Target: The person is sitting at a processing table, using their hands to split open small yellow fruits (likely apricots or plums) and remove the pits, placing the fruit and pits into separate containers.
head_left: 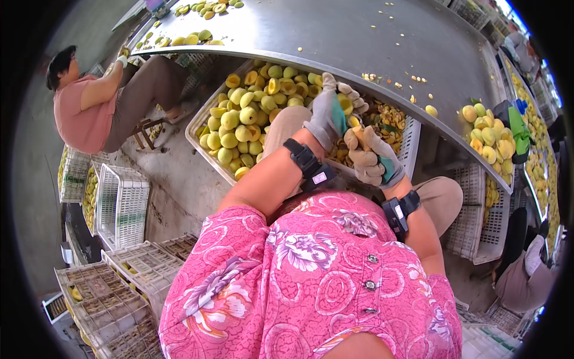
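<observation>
My left hand [330, 115], in a grey glove with a green palm, is closed around a yellow-green fruit [345, 104] that shows between thumb and fingers. Close beside it, my right hand [372, 157] has its gloved, brown-stained fingers curled in; what they hold, if anything, is hidden. Under the hands, a white plastic crate [410, 143] holds pits and orange-brown scraps [387, 117]. To the left, another crate [197, 127] is heaped with yellow-green, peach-like fruit [239, 116], several split into hollow halves.
A metal table [353, 42] spans the front, with scattered pits and a fruit pile [491, 136] at right. A co-worker in pink [86, 110] sits at left. Stacked crates [110, 299] stand lower left; more crates [472, 221] are below the table at right.
</observation>
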Action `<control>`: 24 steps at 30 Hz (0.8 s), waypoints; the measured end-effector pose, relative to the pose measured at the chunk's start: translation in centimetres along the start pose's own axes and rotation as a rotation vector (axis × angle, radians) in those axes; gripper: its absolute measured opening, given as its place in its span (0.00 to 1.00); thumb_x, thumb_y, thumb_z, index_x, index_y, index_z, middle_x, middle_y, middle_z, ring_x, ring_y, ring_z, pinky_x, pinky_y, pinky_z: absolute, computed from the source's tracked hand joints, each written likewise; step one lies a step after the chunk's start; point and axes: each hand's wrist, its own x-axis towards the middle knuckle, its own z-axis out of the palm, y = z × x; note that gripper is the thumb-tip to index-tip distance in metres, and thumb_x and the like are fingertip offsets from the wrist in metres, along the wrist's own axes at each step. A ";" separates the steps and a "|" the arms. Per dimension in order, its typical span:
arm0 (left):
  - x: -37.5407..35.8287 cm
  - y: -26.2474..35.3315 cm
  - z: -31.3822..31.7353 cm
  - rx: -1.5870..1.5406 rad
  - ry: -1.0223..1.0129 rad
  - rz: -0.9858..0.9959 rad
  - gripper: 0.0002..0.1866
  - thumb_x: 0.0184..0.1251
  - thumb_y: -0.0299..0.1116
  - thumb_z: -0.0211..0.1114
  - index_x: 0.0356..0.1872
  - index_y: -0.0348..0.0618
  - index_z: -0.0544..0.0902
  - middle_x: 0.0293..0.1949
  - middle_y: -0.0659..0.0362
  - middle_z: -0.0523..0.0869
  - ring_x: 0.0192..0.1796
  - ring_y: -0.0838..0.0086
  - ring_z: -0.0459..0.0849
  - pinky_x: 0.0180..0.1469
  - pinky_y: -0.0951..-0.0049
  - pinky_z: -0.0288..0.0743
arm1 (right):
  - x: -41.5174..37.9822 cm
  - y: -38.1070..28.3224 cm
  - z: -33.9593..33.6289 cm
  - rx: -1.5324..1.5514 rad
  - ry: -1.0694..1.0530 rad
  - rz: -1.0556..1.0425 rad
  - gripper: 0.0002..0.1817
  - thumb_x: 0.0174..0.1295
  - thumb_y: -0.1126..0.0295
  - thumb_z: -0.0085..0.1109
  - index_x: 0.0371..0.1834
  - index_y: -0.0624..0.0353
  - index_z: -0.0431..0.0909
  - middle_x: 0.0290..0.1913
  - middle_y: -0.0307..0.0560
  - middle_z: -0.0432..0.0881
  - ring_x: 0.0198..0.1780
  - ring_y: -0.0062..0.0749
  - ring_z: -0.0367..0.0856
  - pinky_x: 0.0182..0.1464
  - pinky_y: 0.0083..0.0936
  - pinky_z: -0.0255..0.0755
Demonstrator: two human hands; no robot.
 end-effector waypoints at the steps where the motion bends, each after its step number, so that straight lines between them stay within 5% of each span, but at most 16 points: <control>1: -0.1 1.1 -0.1 0.048 0.071 0.075 0.28 0.70 0.62 0.49 0.24 0.46 0.74 0.23 0.56 0.78 0.27 0.62 0.79 0.40 0.53 0.81 | 0.4 0.0 0.4 -0.048 -0.030 0.023 0.23 0.73 0.47 0.41 0.47 0.58 0.70 0.19 0.28 0.61 0.09 0.08 0.50 0.09 0.11 0.46; 3: -1.1 5.3 0.2 0.326 0.142 0.319 0.26 0.73 0.56 0.50 0.24 0.43 0.74 0.23 0.57 0.78 0.26 0.66 0.78 0.35 0.62 0.78 | 0.4 -0.6 -0.2 -0.037 0.154 -0.030 0.24 0.73 0.46 0.41 0.46 0.58 0.70 0.19 0.28 0.61 0.11 0.09 0.53 0.11 0.12 0.48; 6: -3.6 12.7 -3.5 1.105 0.306 0.648 0.20 0.74 0.46 0.57 0.31 0.39 0.83 0.27 0.57 0.84 0.33 0.76 0.81 0.39 0.76 0.75 | 0.3 -1.1 -4.3 -0.484 0.738 0.050 0.23 0.71 0.42 0.43 0.42 0.51 0.69 0.18 0.26 0.60 0.12 0.13 0.54 0.14 0.19 0.49; 9: -6.8 18.8 -7.0 2.425 0.476 0.584 0.24 0.66 0.56 0.60 0.52 0.49 0.83 0.57 0.54 0.80 0.62 0.63 0.74 0.66 0.57 0.62 | 0.5 0.2 -6.2 -0.519 0.829 0.194 0.21 0.71 0.43 0.44 0.42 0.50 0.68 0.19 0.27 0.62 0.12 0.15 0.55 0.14 0.20 0.49; 10: -7.4 19.6 -8.3 2.547 0.569 0.400 0.27 0.64 0.58 0.60 0.56 0.52 0.80 0.63 0.53 0.74 0.68 0.60 0.67 0.69 0.55 0.56 | 0.9 0.5 -6.5 -0.513 0.822 0.239 0.21 0.71 0.43 0.45 0.43 0.51 0.68 0.20 0.29 0.63 0.13 0.15 0.57 0.14 0.19 0.51; 11: -8.1 20.2 -9.5 2.652 0.658 0.197 0.30 0.62 0.61 0.60 0.60 0.55 0.78 0.68 0.52 0.68 0.73 0.56 0.60 0.73 0.53 0.49 | 1.6 0.6 -6.5 -0.528 0.823 0.262 0.21 0.71 0.43 0.45 0.43 0.51 0.68 0.20 0.29 0.63 0.13 0.15 0.57 0.14 0.19 0.51; 13: -8.6 21.0 -11.7 2.631 0.622 0.094 0.34 0.60 0.59 0.62 0.64 0.54 0.74 0.69 0.50 0.66 0.74 0.54 0.59 0.73 0.56 0.52 | 3.1 1.0 -6.6 -0.696 0.897 0.315 0.22 0.70 0.43 0.46 0.44 0.51 0.68 0.20 0.31 0.63 0.13 0.16 0.59 0.12 0.20 0.55; 16: -9.0 19.9 -13.0 2.584 0.620 0.351 0.29 0.58 0.49 0.66 0.60 0.51 0.77 0.61 0.54 0.74 0.67 0.58 0.67 0.66 0.62 0.66 | 4.9 1.0 -7.2 -0.891 0.952 0.315 0.20 0.69 0.44 0.48 0.46 0.50 0.68 0.22 0.34 0.65 0.14 0.19 0.61 0.11 0.22 0.58; 21: -11.4 18.3 -12.1 2.623 0.565 0.413 0.25 0.55 0.45 0.67 0.54 0.50 0.79 0.51 0.57 0.78 0.55 0.61 0.75 0.57 0.62 0.73 | 6.6 0.3 -9.2 -1.172 1.019 0.352 0.20 0.69 0.46 0.47 0.50 0.49 0.69 0.25 0.36 0.65 0.17 0.21 0.63 0.14 0.24 0.60; 22: -11.9 18.1 -12.0 2.602 0.534 0.397 0.25 0.55 0.45 0.67 0.54 0.50 0.79 0.51 0.57 0.78 0.55 0.61 0.75 0.57 0.62 0.73 | 6.6 0.1 -9.9 -1.237 1.032 0.431 0.25 0.68 0.47 0.49 0.56 0.55 0.69 0.32 0.44 0.76 0.25 0.35 0.76 0.24 0.32 0.71; 24: -13.0 17.4 -12.6 2.523 0.491 0.402 0.28 0.52 0.45 0.69 0.56 0.50 0.78 0.54 0.56 0.77 0.59 0.59 0.73 0.58 0.61 0.73 | 4.9 0.1 -16.3 -1.546 0.921 0.309 0.27 0.68 0.47 0.50 0.58 0.58 0.68 0.39 0.51 0.79 0.34 0.43 0.80 0.33 0.34 0.74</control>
